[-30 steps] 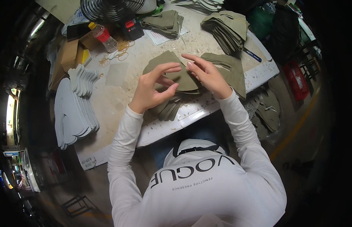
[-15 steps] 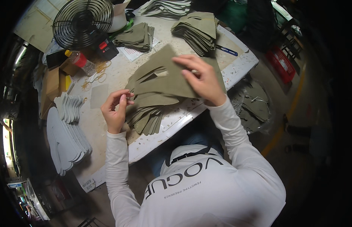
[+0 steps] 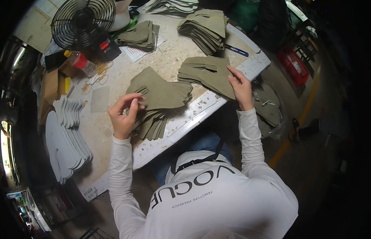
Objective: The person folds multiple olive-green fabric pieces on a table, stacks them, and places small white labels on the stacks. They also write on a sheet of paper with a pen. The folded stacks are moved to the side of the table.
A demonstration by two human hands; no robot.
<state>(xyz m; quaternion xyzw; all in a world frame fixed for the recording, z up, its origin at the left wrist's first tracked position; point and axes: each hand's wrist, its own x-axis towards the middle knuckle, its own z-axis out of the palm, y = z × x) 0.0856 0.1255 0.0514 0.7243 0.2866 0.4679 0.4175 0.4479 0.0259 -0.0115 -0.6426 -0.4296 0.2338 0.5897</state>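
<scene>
My right hand (image 3: pixel 242 88) is at the right edge of a pile of olive fabric-like cut pieces (image 3: pixel 203 71) with slots, its thumb and forefinger on the top piece's edge. Left of that pile lies a fanned stack of similar olive pieces (image 3: pixel 157 89), its top piece broad and flat. My left hand (image 3: pixel 125 113) hovers at this stack's left side, close to a slot. Its fingers are bent, with thumb and forefinger a little apart and nothing visible between them. Lower layers of the stack (image 3: pixel 151 125) spread toward the table's front edge.
More olive stacks (image 3: pixel 203 30) (image 3: pixel 139 35) stand at the back, beside a blue pen-like tool (image 3: pixel 236 50). White cut pieces (image 3: pixel 67 145) lie at left. A black fan (image 3: pixel 82 24), a bottle (image 3: pixel 82 63) and rubber bands (image 3: pixel 95 77) fill the back left. Scraps dot the table (image 3: pixel 181 129).
My right hand has carried an olive piece off the left stack, rightward onto the right pile. My left hand stays near the left stack, its fingers slightly shifted.
</scene>
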